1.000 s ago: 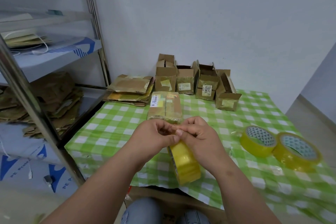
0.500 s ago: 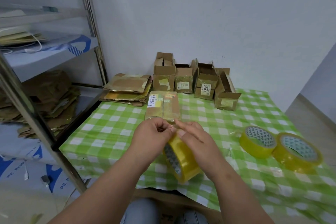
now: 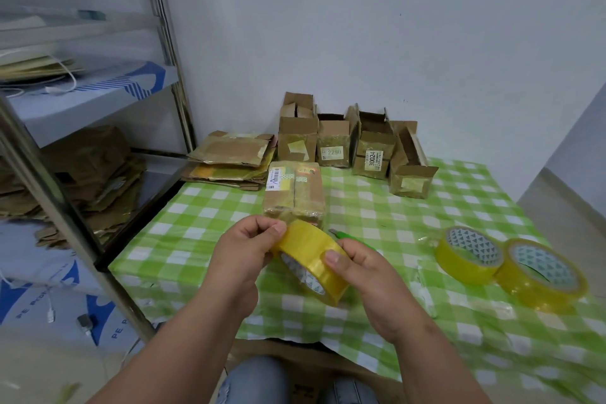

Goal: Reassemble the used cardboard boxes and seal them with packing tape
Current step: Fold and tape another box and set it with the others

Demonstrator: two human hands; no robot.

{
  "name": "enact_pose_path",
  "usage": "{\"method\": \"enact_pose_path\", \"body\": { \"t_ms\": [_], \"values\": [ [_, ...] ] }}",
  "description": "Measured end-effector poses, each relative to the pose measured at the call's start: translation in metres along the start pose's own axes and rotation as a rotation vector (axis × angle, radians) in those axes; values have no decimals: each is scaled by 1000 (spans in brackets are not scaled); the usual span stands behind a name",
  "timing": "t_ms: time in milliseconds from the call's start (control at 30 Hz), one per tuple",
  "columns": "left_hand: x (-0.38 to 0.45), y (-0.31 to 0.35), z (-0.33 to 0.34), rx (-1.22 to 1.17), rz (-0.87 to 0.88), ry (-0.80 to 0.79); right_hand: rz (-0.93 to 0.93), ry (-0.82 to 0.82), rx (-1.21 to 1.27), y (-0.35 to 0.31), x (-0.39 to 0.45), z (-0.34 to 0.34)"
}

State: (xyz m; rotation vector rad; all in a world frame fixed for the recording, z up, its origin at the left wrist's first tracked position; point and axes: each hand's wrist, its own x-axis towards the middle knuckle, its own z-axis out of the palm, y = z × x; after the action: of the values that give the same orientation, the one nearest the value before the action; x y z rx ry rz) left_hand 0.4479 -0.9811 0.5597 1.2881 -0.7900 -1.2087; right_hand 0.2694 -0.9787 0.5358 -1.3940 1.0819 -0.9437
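I hold a yellow roll of packing tape [image 3: 311, 261] above the green checked table [image 3: 203, 233], tilted so its core faces down and left. My left hand [image 3: 244, 254] pinches the roll's upper left edge between thumb and fingers. My right hand [image 3: 367, 267] grips the right side, thumb flat on the tape's outer face. Just behind the roll lies a closed cardboard box [image 3: 295, 192] with a barcode label and a seam along its top.
Several open small boxes [image 3: 373, 148] stand against the wall, and flattened cardboard [image 3: 232, 158] is stacked at the back left. Two more tape rolls [image 3: 469, 254] [image 3: 541, 274] lie at the right. A green cutter [image 3: 347, 236] pokes out behind my right hand. A metal shelf [image 3: 65, 194] stands left.
My hands have moved apart and the roll has risen and turned, its outer face now up. The right thumb has slid along the tape. The green cutter has come into sight.
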Motion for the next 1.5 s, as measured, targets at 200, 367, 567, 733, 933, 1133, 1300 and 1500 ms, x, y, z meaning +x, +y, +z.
{"method": "enact_pose_path", "body": {
  "t_ms": [200,367,567,733,933,1133,1300,1500],
  "values": [
    [-4,6,-3,-146,53,-64,-31,84,61,-9,0,6],
    [-9,15,-5,-198,116,-106,9,219,-101,-17,4,6],
    [-6,21,-14,-294,78,-85,61,344,-468,-31,10,4],
    [4,23,-17,-350,-61,-54,34,231,-397,-39,11,-6],
    [18,28,-30,-364,-147,-23,5,-160,254,-38,-1,-35],
    [22,26,-32,-351,-86,82,20,46,71,-32,6,-34],
    [27,26,-38,-383,-70,180,34,248,-392,-39,14,-36],
    [34,18,-35,-382,-93,252,57,381,-669,-53,27,-38]
  ]
}}
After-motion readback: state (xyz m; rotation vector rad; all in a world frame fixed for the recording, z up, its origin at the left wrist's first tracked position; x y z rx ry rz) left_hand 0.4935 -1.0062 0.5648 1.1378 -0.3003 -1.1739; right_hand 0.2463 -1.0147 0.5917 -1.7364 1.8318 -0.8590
